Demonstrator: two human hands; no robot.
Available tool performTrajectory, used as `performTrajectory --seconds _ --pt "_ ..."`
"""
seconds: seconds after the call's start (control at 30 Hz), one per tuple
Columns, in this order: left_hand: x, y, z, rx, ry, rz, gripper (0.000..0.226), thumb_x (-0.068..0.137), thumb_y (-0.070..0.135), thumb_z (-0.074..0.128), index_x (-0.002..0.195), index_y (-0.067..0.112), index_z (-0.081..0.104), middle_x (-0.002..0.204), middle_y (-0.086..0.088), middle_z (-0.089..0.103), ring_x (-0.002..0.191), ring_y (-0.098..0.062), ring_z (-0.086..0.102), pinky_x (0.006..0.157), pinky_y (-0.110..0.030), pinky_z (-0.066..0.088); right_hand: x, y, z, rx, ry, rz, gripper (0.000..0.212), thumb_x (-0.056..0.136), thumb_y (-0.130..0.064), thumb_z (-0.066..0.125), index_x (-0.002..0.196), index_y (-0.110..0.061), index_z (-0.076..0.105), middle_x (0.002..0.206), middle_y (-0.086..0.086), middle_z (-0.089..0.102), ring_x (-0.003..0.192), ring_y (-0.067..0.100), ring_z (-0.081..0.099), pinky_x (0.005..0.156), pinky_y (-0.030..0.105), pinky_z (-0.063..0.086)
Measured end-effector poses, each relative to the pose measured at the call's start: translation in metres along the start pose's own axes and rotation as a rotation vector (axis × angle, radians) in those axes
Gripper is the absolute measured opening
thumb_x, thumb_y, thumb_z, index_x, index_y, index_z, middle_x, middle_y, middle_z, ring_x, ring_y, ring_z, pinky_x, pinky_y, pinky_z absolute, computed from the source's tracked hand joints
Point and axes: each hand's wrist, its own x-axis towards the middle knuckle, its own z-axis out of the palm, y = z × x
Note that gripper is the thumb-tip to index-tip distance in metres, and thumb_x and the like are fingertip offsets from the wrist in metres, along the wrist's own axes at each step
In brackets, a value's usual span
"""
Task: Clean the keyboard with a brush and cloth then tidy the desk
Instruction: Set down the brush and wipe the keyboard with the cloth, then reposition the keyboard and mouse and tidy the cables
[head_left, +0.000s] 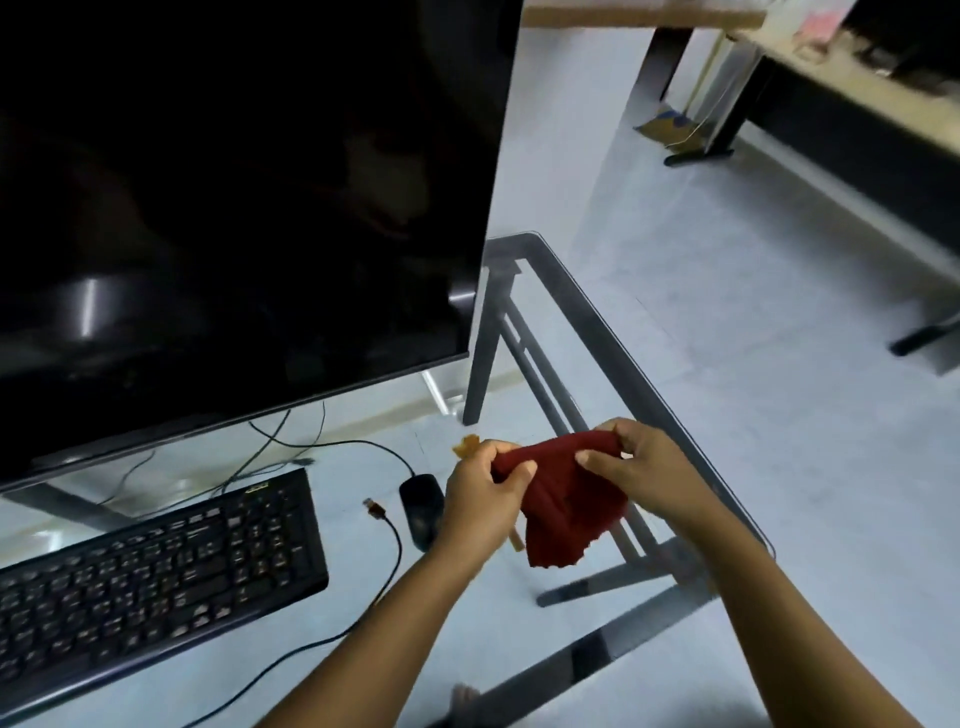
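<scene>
A dark red cloth (563, 506) hangs above the right part of the glass desk (613, 332), held by both hands. My left hand (480, 501) grips its left edge, and my right hand (641, 475) pinches its upper right edge. A tan brush shows behind my left hand: bristles (467, 446) above it and a bit of wooden handle (517, 543) below; I cannot tell whether the hand holds it. The black keyboard (156, 577) lies at the lower left, well apart from both hands.
A large dark monitor (234, 208) fills the upper left. A black mouse (422, 506) lies just left of my left hand, and a loose cable with an orange plug (375, 509) runs in front of the keyboard. Another desk (857, 119) stands at the far right.
</scene>
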Motion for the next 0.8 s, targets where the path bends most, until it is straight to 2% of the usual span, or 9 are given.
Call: performTrajectory --seconds 0.07,0.2,0.3,0.37,0.43,0.5,0.57,0.67,0.8 --pt "0.013 -0.011 0.014 0.15 0.006 0.016 0.009 0.092 0.029 0.062 0.098 0.023 0.063 0.087 0.008 0.066 0.077 -0.007 0.062 0.056 -0.008 0.043 0.019 0.015 -0.003 -0.104 -0.051 0.035 0.012 0.083 -0.03 0.072 0.086 -0.02 0.066 0.084 0.001 0.069 0.079 0.017 0.065 0.07 0.032 0.051" --pt "0.039 -0.028 0.025 0.541 0.078 0.172 0.014 0.092 0.031 0.06 0.101 0.02 0.064 0.087 0.003 0.066 0.084 -0.017 0.06 0.076 -0.026 0.045 0.055 0.035 0.012 -0.265 -0.054 0.045 0.016 0.085 -0.034 0.068 0.091 -0.02 0.062 0.09 -0.001 0.066 0.086 0.019 0.061 0.071 0.029 0.048" --pt "0.055 -0.033 0.025 0.724 0.116 0.311 0.014 0.094 0.028 0.057 0.104 0.021 0.064 0.097 0.005 0.066 0.097 -0.018 0.056 0.092 -0.029 0.036 0.071 0.041 0.024 -0.332 -0.021 0.024 0.015 0.088 -0.031 0.064 0.099 -0.021 0.062 0.092 -0.002 0.063 0.088 0.019 0.059 0.072 0.025 0.041" --pt "0.063 -0.036 0.021 0.76 0.098 0.336 0.023 0.095 0.026 0.055 0.116 0.02 0.063 0.115 0.005 0.065 0.113 -0.017 0.054 0.106 -0.032 0.031 0.075 0.044 0.028 -0.365 0.008 0.001 0.017 0.089 -0.028 0.062 0.104 -0.02 0.062 0.097 0.0 0.06 0.09 0.02 0.059 0.073 0.025 0.039" --pt "0.064 -0.039 0.016 0.78 0.056 0.324 0.034 0.097 0.026 0.052 0.13 0.018 0.057 0.135 0.003 0.057 0.131 -0.013 0.043 0.118 -0.038 0.017 0.075 0.046 0.031 -0.409 0.028 -0.027 0.023 0.09 -0.026 0.06 0.112 -0.019 0.061 0.109 0.006 0.057 0.092 0.023 0.059 0.075 0.027 0.043" --pt "0.062 -0.041 0.01 0.783 0.037 0.318 0.041 0.098 0.028 0.049 0.138 0.017 0.049 0.145 0.003 0.048 0.141 -0.011 0.031 0.12 -0.039 0.005 0.073 0.044 0.033 -0.463 0.049 -0.061 0.031 0.092 -0.024 0.059 0.122 -0.018 0.057 0.122 0.01 0.052 0.1 0.025 0.058 0.084 0.032 0.048" --pt "0.057 -0.041 0.002 0.769 0.062 0.32 0.045 0.099 0.031 0.048 0.142 0.018 0.044 0.149 0.003 0.043 0.144 -0.011 0.025 0.119 -0.038 0.001 0.069 0.034 0.038 -0.481 0.072 -0.093 0.036 0.093 -0.023 0.058 0.128 -0.018 0.054 0.131 0.01 0.049 0.109 0.028 0.057 0.093 0.037 0.05" --pt "0.044 -0.042 -0.016 0.755 0.113 0.305 0.049 0.099 0.035 0.047 0.145 0.02 0.039 0.152 0.003 0.038 0.145 -0.011 0.021 0.119 -0.036 -0.002 0.059 0.011 0.055 -0.438 0.05 -0.16 0.037 0.093 -0.022 0.058 0.129 -0.021 0.053 0.139 0.008 0.046 0.111 0.028 0.059 0.099 0.041 0.05" --pt "0.02 -0.053 -0.067 0.758 0.191 0.266 0.056 0.098 0.037 0.047 0.149 0.019 0.032 0.156 0.003 0.03 0.147 -0.011 0.015 0.12 -0.037 -0.003 0.042 -0.033 0.099 -0.368 -0.072 -0.291 0.038 0.094 -0.019 0.057 0.131 -0.018 0.052 0.135 0.008 0.046 0.107 0.024 0.061 0.092 0.029 0.047"
